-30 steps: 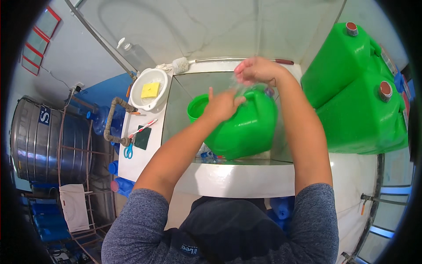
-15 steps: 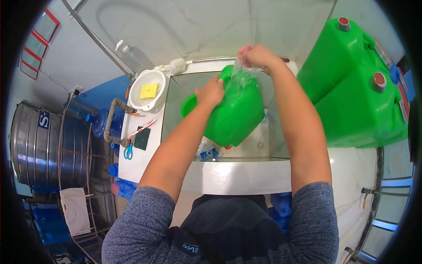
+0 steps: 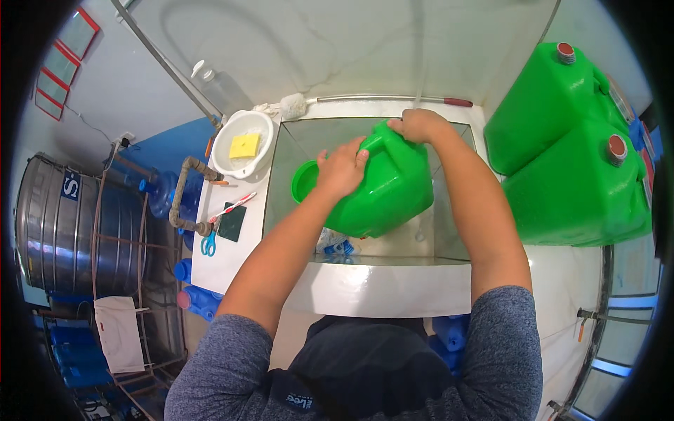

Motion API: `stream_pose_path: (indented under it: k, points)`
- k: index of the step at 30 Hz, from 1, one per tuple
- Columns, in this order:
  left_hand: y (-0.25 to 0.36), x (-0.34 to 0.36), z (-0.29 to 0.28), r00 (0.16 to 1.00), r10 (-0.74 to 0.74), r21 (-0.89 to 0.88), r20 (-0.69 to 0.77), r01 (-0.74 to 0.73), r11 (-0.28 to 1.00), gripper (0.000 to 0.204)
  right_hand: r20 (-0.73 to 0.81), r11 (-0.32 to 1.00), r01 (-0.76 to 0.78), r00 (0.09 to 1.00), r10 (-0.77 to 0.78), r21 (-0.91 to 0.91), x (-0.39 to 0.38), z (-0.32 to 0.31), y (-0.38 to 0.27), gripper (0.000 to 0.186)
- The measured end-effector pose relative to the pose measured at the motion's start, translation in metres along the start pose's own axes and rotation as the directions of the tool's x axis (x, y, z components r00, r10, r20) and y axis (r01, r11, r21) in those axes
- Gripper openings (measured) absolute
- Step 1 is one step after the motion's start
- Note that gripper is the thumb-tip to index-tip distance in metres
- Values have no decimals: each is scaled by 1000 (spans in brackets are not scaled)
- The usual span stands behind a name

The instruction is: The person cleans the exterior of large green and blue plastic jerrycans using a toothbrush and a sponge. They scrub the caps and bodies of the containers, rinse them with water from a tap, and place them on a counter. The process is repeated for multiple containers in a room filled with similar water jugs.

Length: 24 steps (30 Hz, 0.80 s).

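A green plastic jug is tilted over the glass-walled sink. My left hand is closed on the jug near its handle, thumb toward the far side. At the jug's far upper corner my right hand curls its fingers against it; the neck is hidden there. A thin stream of water falls from above onto or just behind my right hand. To the left of the jug shows the rim of a round green container, partly covered. Blue-and-white crumpled plastic lies in the sink below.
Two large green jerrycans with red-brown caps stand at right. On the left ledge are a white basin with a yellow sponge, a dark scouring pad, a toothbrush and blue scissors. A long-handled brush lies behind the sink.
My right hand has come down from the splashing water onto the jug's far corner. The jug has turned in my hands, so its handle shows more. The splash has gone.
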<state>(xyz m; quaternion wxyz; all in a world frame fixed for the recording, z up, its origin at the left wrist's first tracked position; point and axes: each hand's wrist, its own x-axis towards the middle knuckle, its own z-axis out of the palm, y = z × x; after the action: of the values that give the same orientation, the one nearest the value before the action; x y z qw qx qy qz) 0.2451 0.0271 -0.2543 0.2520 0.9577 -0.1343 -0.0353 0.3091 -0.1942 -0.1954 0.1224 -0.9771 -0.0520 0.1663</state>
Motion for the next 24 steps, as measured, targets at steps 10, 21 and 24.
stream_pose_path:
  k: [10,21,24]
  points:
    - [-2,10,3,999,22,25,26,-22,999,47,-27,997,46,999,-48,-59,0,-4,11,52]
    - [22,69,26,974,161,165,160,-187,968,65,-485,869,324,867,-113,375,-118,81,-35,35]
    - [68,80,29,936,266,208,229,-314,926,65,-687,908,327,724,-64,261,-208,146,-1,35]
